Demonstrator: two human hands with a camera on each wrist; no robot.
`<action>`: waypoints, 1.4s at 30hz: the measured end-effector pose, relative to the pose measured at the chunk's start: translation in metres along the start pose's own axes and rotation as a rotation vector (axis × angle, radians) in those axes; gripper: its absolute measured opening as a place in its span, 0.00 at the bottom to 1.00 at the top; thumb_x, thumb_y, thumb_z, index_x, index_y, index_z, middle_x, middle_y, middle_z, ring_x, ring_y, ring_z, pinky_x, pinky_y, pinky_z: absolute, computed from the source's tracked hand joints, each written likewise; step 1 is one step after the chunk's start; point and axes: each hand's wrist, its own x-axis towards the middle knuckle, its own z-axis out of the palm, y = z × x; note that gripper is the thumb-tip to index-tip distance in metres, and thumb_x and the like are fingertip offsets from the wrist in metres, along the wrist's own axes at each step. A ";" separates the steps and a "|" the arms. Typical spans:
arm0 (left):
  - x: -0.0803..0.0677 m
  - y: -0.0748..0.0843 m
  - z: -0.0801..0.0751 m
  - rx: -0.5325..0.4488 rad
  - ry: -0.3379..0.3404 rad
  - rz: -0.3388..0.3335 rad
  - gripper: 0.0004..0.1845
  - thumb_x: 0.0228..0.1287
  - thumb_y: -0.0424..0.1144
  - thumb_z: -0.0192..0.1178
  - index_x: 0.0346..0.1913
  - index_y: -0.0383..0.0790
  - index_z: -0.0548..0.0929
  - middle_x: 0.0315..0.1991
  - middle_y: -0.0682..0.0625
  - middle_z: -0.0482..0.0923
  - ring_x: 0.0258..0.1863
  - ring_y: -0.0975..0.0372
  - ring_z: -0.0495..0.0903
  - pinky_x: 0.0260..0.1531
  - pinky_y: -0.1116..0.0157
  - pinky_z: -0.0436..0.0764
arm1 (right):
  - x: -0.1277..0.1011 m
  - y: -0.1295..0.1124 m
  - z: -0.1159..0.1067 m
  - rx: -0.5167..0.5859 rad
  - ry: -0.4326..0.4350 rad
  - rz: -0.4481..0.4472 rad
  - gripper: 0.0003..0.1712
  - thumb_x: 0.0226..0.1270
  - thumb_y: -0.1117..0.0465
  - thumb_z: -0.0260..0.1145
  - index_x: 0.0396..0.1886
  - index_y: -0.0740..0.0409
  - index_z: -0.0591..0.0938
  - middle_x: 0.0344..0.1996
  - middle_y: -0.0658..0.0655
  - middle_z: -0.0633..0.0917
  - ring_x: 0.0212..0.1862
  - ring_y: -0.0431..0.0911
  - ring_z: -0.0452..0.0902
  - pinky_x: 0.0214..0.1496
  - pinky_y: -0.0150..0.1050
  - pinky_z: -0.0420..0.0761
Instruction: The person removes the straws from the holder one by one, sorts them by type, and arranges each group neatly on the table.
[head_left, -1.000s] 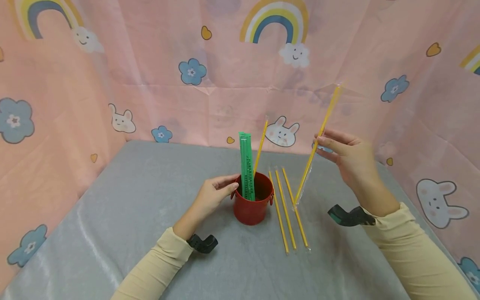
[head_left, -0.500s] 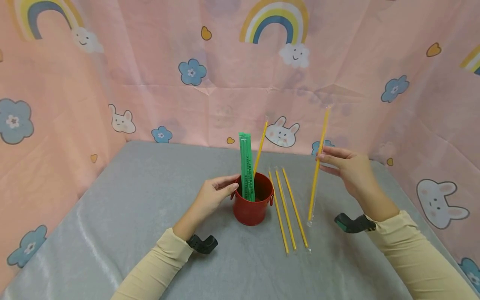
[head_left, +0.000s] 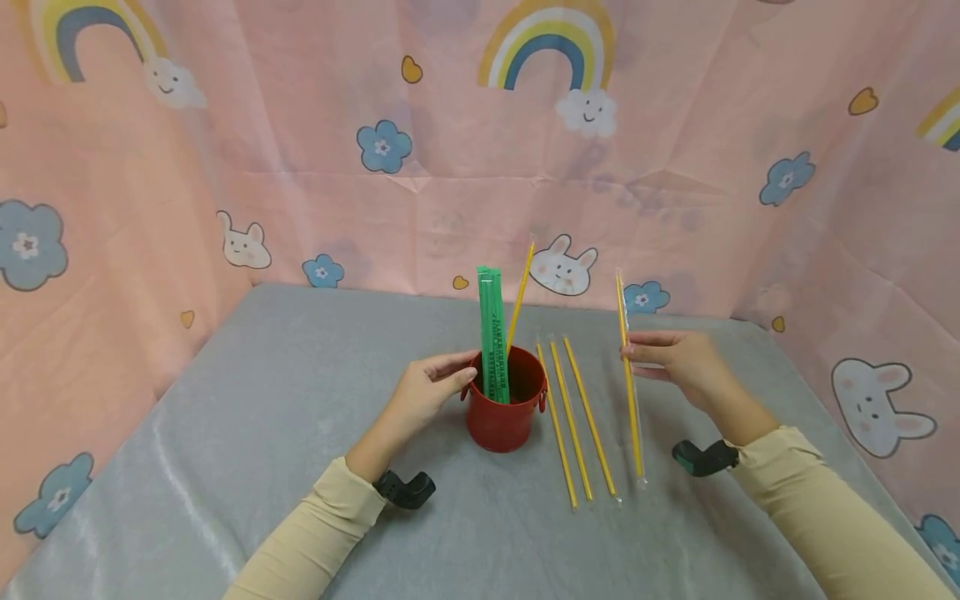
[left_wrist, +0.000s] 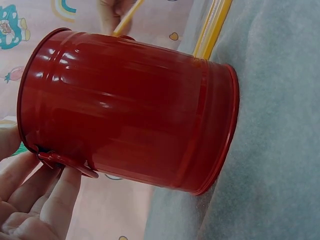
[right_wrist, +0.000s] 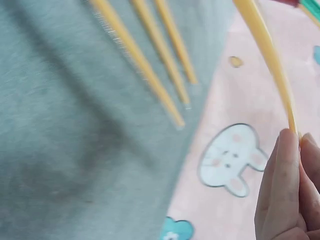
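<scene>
My left hand (head_left: 423, 392) pinches the rim of a small red bucket (head_left: 498, 429) on its left side, thumb at the top edge. Up close in the left wrist view, its fingers (left_wrist: 60, 202) sit by the bucket's small side handle (left_wrist: 67, 162). Green-wrapped sticks (head_left: 492, 333) and one yellow straw (head_left: 521, 296) stand inside the bucket. My right hand (head_left: 678, 362) pinches another yellow straw (head_left: 635, 425) in a clear sleeve, nearly upright above the table. Its fingertips (right_wrist: 289, 142) meet around the straw in the right wrist view.
Three yellow straws (head_left: 572, 421) in clear sleeves lie side by side on the grey cloth-covered table (head_left: 285, 467), between the bucket and my right hand. A pink printed curtain (head_left: 315, 100) encloses the back and sides. Each wrist wears a black camera mount (head_left: 405, 489).
My right hand has come down and slightly left with the yellow straw, whose top has swung left from a rightward lean to nearly upright. The left hand and bucket stay put.
</scene>
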 end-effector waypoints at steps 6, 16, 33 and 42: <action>0.000 -0.001 0.000 0.011 -0.004 0.003 0.21 0.70 0.37 0.62 0.64 0.38 0.79 0.62 0.43 0.80 0.61 0.54 0.80 0.62 0.58 0.79 | 0.009 0.016 0.003 -0.031 -0.052 0.056 0.37 0.67 0.57 0.70 0.67 0.76 0.69 0.38 0.44 0.90 0.40 0.33 0.86 0.50 0.37 0.86; 0.000 -0.001 0.000 0.006 0.000 0.009 0.21 0.70 0.37 0.62 0.64 0.37 0.79 0.62 0.42 0.80 0.62 0.53 0.79 0.62 0.58 0.79 | 0.018 0.026 0.007 -0.092 -0.092 0.079 0.35 0.69 0.58 0.68 0.67 0.76 0.70 0.48 0.55 0.89 0.41 0.32 0.84 0.51 0.37 0.86; -0.001 0.001 -0.001 0.005 0.001 -0.003 0.21 0.70 0.38 0.62 0.64 0.38 0.79 0.62 0.43 0.80 0.62 0.54 0.79 0.62 0.58 0.78 | 0.027 0.035 0.020 -0.124 -0.108 0.119 0.31 0.71 0.61 0.66 0.66 0.76 0.71 0.48 0.57 0.87 0.39 0.34 0.84 0.47 0.36 0.87; -0.001 0.000 -0.001 0.001 -0.009 -0.001 0.21 0.70 0.38 0.62 0.64 0.39 0.79 0.62 0.43 0.80 0.62 0.55 0.79 0.63 0.58 0.78 | 0.034 0.040 0.025 -0.161 -0.090 0.155 0.29 0.70 0.61 0.66 0.64 0.75 0.73 0.53 0.65 0.84 0.39 0.36 0.84 0.46 0.36 0.87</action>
